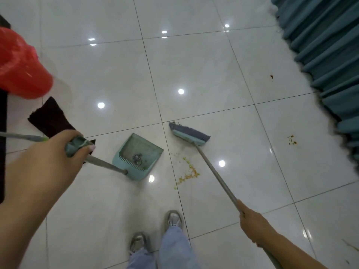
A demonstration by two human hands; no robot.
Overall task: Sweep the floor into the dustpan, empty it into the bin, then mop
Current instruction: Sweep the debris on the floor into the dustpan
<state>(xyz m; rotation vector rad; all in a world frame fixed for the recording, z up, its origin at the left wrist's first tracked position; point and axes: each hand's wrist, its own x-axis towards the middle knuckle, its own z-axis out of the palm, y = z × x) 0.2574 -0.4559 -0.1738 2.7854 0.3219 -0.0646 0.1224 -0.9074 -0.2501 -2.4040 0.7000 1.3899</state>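
My left hand grips the top of the long handle of a teal dustpan, which rests on the white tile floor with some dark debris in it. My right hand holds the grey pole of a broom, whose teal and blue head touches the floor beyond and to the right of the dustpan. A trail of yellow-green crumbs lies between the dustpan and the broom pole. More brown crumbs sit farther right, and a small spot near the curtain.
A bin lined with a red bag stands at the left. A dark mop cloth lies below it, with a grey and green pole across my left hand. Teal curtains hang along the right. My two feet stand at the bottom.
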